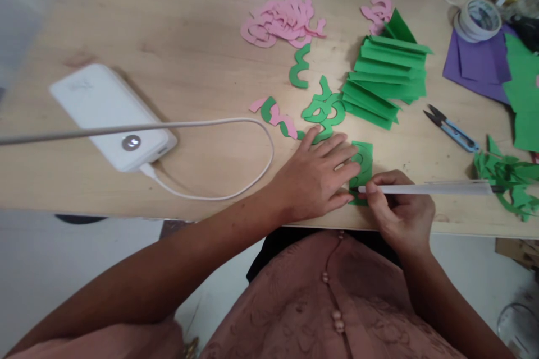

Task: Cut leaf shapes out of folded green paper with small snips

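Green paper slip [365, 161] lies near the front edge of the table [189, 28], between the two hands, and tracing a curved outline on it looks to be the step in hand. The next move seems to call for keeping the paper flat while the pen [433, 188] follows the curve. The slip is a narrow rectangle, bright green, with dark curved lines on its face; it is small and partly covered, so I can't tell whether the outline is complete.

From the left, a white power bank [109, 115] rests with its cable [202, 122] looping near the left hand [318, 174]. That hand is palm down, fingers spread, some tips at the slip's left side. Beyond it are pink cut-outs [286, 25] and green curls [324, 87]. The right hand [406, 213] pinches the pen, whose tip meets the slip's lower part. Folded green paper [381, 76] lies farther back, then small scissors [457, 133], purple paper [484, 61] and green scraps [509, 174].
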